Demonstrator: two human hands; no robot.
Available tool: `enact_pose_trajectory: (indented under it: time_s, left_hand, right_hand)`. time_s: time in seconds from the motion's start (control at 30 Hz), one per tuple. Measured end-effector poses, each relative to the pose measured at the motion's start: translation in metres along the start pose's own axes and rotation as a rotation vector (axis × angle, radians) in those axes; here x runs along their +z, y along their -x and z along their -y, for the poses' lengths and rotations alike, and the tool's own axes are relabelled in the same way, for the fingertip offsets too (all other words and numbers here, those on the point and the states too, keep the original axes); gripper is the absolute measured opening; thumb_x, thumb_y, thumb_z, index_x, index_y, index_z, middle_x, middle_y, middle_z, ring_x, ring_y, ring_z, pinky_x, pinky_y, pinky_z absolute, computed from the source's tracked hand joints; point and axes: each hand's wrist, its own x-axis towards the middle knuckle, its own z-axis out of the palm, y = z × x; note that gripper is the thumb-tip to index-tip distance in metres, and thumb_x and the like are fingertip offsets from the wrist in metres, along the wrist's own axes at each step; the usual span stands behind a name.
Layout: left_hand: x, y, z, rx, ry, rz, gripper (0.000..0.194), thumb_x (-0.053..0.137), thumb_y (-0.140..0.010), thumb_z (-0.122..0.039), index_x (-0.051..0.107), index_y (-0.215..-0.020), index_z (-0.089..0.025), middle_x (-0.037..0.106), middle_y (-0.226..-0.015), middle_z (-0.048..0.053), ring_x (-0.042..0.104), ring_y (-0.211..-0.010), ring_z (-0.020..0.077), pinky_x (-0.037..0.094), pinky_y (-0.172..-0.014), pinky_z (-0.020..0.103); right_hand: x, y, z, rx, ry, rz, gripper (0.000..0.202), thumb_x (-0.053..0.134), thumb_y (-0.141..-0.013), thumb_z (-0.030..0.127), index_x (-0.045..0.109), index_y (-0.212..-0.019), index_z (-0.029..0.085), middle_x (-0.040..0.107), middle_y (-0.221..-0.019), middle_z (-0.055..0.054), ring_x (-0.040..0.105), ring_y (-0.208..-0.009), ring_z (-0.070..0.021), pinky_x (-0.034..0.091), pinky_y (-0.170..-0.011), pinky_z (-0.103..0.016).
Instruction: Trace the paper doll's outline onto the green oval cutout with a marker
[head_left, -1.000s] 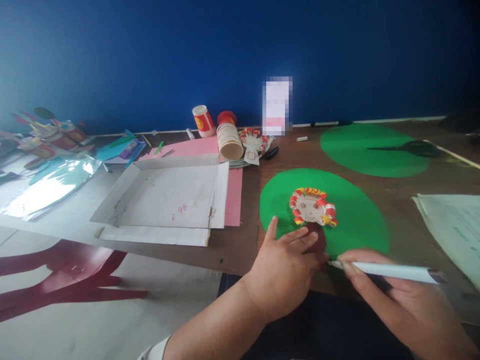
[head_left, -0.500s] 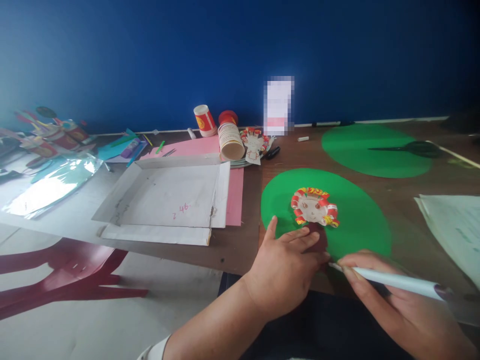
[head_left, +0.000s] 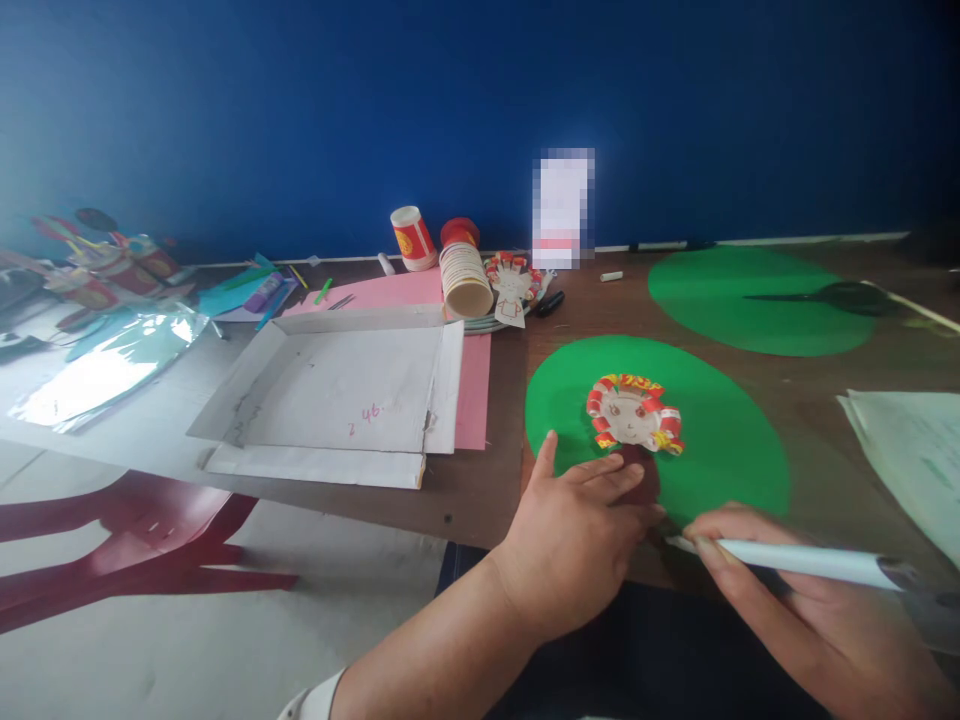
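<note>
My left hand [head_left: 574, 535] lies flat, fingers spread, over the near-left part of a green paper circle [head_left: 731, 430]. Its fingertips press on a dark reddish-brown piece [head_left: 640, 480] just below a paper face [head_left: 628, 425] ringed with red, yellow and white curled strips. In my right hand [head_left: 772, 590] is a white marker [head_left: 810, 560], pinched near its tip. That tip points left, close to my left fingers at the circle's near edge; whether it touches the paper I cannot tell. Part of the brown piece is hidden under my left hand.
An open white box lid [head_left: 337, 395] lies left on pink paper [head_left: 474, 390]. Behind stand stacked paper cups [head_left: 465, 280] and a red-and-white cup [head_left: 414, 240], beside a second paper figure [head_left: 511, 300]. Scissors [head_left: 832, 297] rest on another green circle [head_left: 705, 320]. A red chair [head_left: 165, 520] stands left.
The whole view has shifted slightly. The marker and my right hand have moved a little toward me, while my left hand stays pressed in place.
</note>
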Motion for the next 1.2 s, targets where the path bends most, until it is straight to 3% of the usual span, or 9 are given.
enact_pose_trajectory:
  time_s: [0.3, 0.47, 0.67, 0.83, 1.2]
  left_hand:
    - [0.001, -0.001, 0.000, -0.004, -0.002, -0.007, 0.029, 0.052, -0.112, -0.028, 0.074, -0.131, -0.030, 0.062, -0.156, 0.000, 0.053, -0.150, 0.0218, 0.014, -0.131, 0.071]
    - [0.000, 0.000, 0.001, -0.001, -0.011, -0.007, 0.029, 0.053, -0.112, -0.028, 0.073, -0.132, -0.030, 0.062, -0.157, 0.000, 0.052, -0.151, 0.0218, 0.013, -0.131, 0.071]
    - [0.000, 0.000, 0.001, -0.002, -0.014, -0.003, 0.029, 0.053, -0.112, -0.027, 0.074, -0.131, -0.031, 0.062, -0.156, 0.001, 0.052, -0.151, 0.0220, 0.013, -0.132, 0.070]
    - [0.001, 0.000, 0.002, -0.005, 0.000, -0.010, 0.029, 0.052, -0.112, -0.028, 0.074, -0.132, -0.031, 0.062, -0.156, 0.000, 0.052, -0.151, 0.0214, 0.013, -0.131, 0.070]
    - [0.002, 0.000, 0.001, 0.009, -0.023, -0.014, 0.029, 0.051, -0.113, -0.030, 0.074, -0.132, -0.031, 0.062, -0.156, 0.001, 0.053, -0.151, 0.0218, 0.015, -0.131, 0.070]
  right_hand:
    - [-0.002, 0.002, 0.001, 0.077, -0.037, 0.091, 0.019, 0.056, -0.100, 0.042, 0.070, -0.093, 0.031, 0.076, -0.076, 0.004, 0.071, -0.063, -0.0159, 0.058, -0.066, -0.022]
    - [0.001, 0.004, 0.006, 0.166, -0.059, 0.027, 0.028, 0.053, -0.102, 0.050, 0.069, -0.090, 0.031, 0.075, -0.077, 0.004, 0.070, -0.065, -0.0157, 0.057, -0.070, -0.025]
    - [-0.002, 0.002, -0.002, 0.081, -0.027, 0.096, 0.022, 0.056, -0.101, 0.044, 0.072, -0.094, 0.030, 0.078, -0.080, 0.003, 0.074, -0.067, -0.0165, 0.060, -0.069, -0.023]
    - [-0.001, 0.005, -0.007, 0.039, -0.004, 0.042, 0.016, 0.058, -0.100, 0.040, 0.071, -0.098, 0.031, 0.080, -0.085, 0.003, 0.076, -0.070, -0.0174, 0.062, -0.070, -0.023]
    - [-0.002, 0.006, -0.008, -0.006, 0.005, 0.060, 0.015, 0.058, -0.101, 0.037, 0.071, -0.097, 0.030, 0.079, -0.088, 0.004, 0.077, -0.074, -0.0149, 0.060, -0.072, -0.019]
